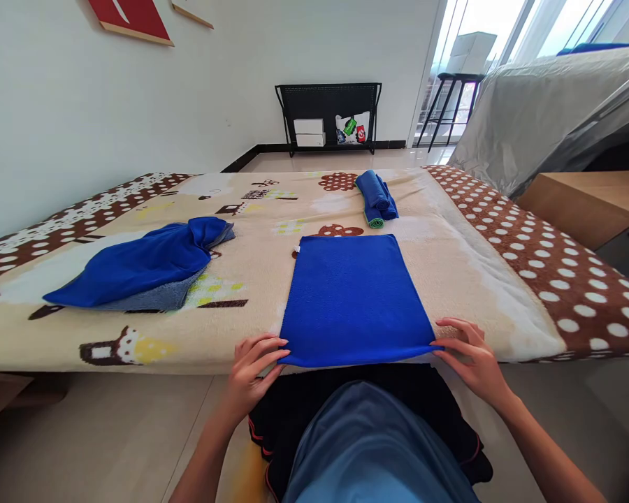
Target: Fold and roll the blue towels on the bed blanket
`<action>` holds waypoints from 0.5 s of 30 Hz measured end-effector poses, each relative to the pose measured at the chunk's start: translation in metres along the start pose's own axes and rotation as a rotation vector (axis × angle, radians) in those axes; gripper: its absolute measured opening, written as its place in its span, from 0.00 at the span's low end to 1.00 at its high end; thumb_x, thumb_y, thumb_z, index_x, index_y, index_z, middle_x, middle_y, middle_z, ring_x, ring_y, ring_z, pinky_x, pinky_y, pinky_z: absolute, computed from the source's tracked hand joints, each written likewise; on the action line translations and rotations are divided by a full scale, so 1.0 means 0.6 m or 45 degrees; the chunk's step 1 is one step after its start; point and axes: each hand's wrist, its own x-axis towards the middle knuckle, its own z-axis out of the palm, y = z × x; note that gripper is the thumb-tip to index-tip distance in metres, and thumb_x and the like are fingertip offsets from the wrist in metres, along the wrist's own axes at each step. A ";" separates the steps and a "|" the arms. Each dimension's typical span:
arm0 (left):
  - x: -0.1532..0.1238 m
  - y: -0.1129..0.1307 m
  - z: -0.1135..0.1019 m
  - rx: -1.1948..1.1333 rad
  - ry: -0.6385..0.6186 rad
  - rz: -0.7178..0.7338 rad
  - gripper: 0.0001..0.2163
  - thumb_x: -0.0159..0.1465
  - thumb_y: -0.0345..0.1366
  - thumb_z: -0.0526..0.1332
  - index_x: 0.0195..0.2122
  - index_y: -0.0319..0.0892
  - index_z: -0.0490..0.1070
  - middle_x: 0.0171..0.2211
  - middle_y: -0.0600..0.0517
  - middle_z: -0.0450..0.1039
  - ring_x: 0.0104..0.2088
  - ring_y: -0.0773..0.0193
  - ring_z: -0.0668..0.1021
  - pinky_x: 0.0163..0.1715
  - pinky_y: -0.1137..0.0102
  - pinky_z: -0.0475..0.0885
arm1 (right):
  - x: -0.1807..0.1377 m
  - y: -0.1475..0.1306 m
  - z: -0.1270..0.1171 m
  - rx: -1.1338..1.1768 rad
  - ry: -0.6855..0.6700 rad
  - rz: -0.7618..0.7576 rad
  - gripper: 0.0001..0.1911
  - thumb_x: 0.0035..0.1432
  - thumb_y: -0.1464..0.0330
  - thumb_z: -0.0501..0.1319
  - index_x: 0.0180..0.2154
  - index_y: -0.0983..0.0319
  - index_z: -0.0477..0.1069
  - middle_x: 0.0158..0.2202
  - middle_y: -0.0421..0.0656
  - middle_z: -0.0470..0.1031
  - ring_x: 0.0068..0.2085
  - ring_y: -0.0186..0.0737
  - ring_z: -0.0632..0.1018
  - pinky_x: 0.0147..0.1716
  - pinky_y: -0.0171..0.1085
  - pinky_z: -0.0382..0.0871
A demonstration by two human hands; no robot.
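Note:
A blue towel (pixel 353 297) lies flat and folded on the patterned blanket (pixel 251 272), its near edge at the bed's front edge. My left hand (pixel 251 370) pinches the towel's near left corner. My right hand (pixel 469 353) pinches the near right corner, fingers curled on the cloth. Both hands sit at the bed's front edge.
A loose heap of blue and grey towels (pixel 141 269) lies to the left. A rolled blue towel (pixel 376 198) rests at the far side. A black rack (pixel 329 115) stands by the wall, a wooden table (pixel 587 199) and a covered piece of furniture (pixel 545 112) at right.

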 end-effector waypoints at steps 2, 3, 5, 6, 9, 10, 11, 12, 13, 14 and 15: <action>0.013 0.000 -0.011 -0.123 -0.073 -0.088 0.06 0.67 0.34 0.63 0.41 0.52 0.79 0.46 0.51 0.79 0.51 0.55 0.77 0.51 0.58 0.70 | 0.005 -0.002 0.001 0.017 -0.035 0.047 0.08 0.65 0.61 0.62 0.38 0.53 0.79 0.53 0.44 0.74 0.55 0.51 0.74 0.52 0.52 0.67; 0.018 0.000 -0.014 -0.168 -0.092 -0.137 0.05 0.67 0.36 0.63 0.39 0.51 0.79 0.44 0.51 0.79 0.49 0.55 0.77 0.50 0.59 0.70 | 0.008 -0.005 0.002 0.024 -0.040 0.073 0.08 0.66 0.60 0.61 0.38 0.54 0.78 0.52 0.45 0.75 0.55 0.50 0.74 0.52 0.52 0.66; 0.026 0.001 -0.014 -0.206 -0.094 -0.239 0.05 0.67 0.37 0.62 0.36 0.49 0.77 0.42 0.50 0.78 0.47 0.56 0.76 0.49 0.60 0.70 | 0.013 -0.010 0.006 0.029 -0.030 0.132 0.09 0.66 0.60 0.60 0.37 0.55 0.76 0.51 0.45 0.75 0.54 0.50 0.74 0.52 0.51 0.65; 0.028 0.002 -0.011 -0.200 -0.083 -0.287 0.05 0.68 0.38 0.61 0.35 0.48 0.76 0.41 0.50 0.78 0.46 0.57 0.76 0.49 0.60 0.70 | 0.015 -0.013 0.008 0.023 -0.019 0.160 0.09 0.67 0.60 0.60 0.37 0.56 0.75 0.50 0.45 0.76 0.53 0.49 0.75 0.51 0.50 0.65; 0.032 0.008 0.003 -0.103 -0.025 -0.378 0.07 0.68 0.38 0.61 0.32 0.46 0.72 0.39 0.50 0.75 0.44 0.57 0.75 0.48 0.60 0.69 | 0.021 -0.018 0.017 -0.025 0.028 0.213 0.11 0.67 0.59 0.59 0.35 0.58 0.72 0.48 0.45 0.77 0.50 0.48 0.76 0.49 0.48 0.64; 0.033 0.010 0.008 -0.064 0.005 -0.390 0.07 0.68 0.38 0.61 0.32 0.46 0.71 0.39 0.50 0.74 0.44 0.57 0.75 0.48 0.60 0.68 | 0.022 -0.019 0.019 -0.044 0.044 0.218 0.11 0.67 0.59 0.59 0.34 0.58 0.71 0.47 0.45 0.77 0.49 0.47 0.76 0.49 0.48 0.64; 0.033 0.012 0.013 -0.033 0.041 -0.399 0.07 0.67 0.38 0.61 0.32 0.45 0.70 0.39 0.50 0.73 0.44 0.57 0.74 0.48 0.60 0.68 | 0.023 -0.019 0.022 -0.060 0.067 0.221 0.10 0.66 0.59 0.59 0.35 0.58 0.71 0.46 0.45 0.77 0.49 0.47 0.76 0.48 0.47 0.64; 0.033 0.014 0.017 -0.016 0.081 -0.406 0.06 0.67 0.38 0.61 0.32 0.45 0.69 0.40 0.50 0.73 0.44 0.57 0.74 0.48 0.60 0.68 | 0.023 -0.020 0.024 -0.071 0.100 0.225 0.10 0.66 0.59 0.60 0.36 0.58 0.71 0.46 0.45 0.77 0.48 0.47 0.76 0.48 0.47 0.65; 0.032 0.016 0.021 -0.011 0.130 -0.408 0.05 0.67 0.38 0.61 0.34 0.45 0.69 0.41 0.49 0.72 0.45 0.57 0.74 0.49 0.59 0.68 | 0.022 -0.021 0.026 -0.077 0.140 0.228 0.09 0.65 0.59 0.61 0.38 0.58 0.71 0.47 0.46 0.77 0.49 0.48 0.76 0.48 0.47 0.65; 0.029 0.017 0.025 -0.009 0.178 -0.400 0.04 0.66 0.37 0.62 0.35 0.45 0.68 0.42 0.49 0.72 0.46 0.57 0.74 0.50 0.59 0.69 | 0.020 -0.022 0.028 -0.085 0.186 0.221 0.08 0.64 0.60 0.62 0.40 0.58 0.71 0.48 0.47 0.76 0.49 0.48 0.76 0.48 0.48 0.65; 0.026 0.017 0.029 0.001 0.222 -0.379 0.04 0.66 0.36 0.62 0.36 0.45 0.68 0.43 0.48 0.71 0.46 0.57 0.74 0.50 0.59 0.69 | 0.018 -0.023 0.030 -0.100 0.228 0.196 0.08 0.64 0.62 0.62 0.43 0.58 0.71 0.48 0.47 0.76 0.49 0.48 0.77 0.48 0.48 0.65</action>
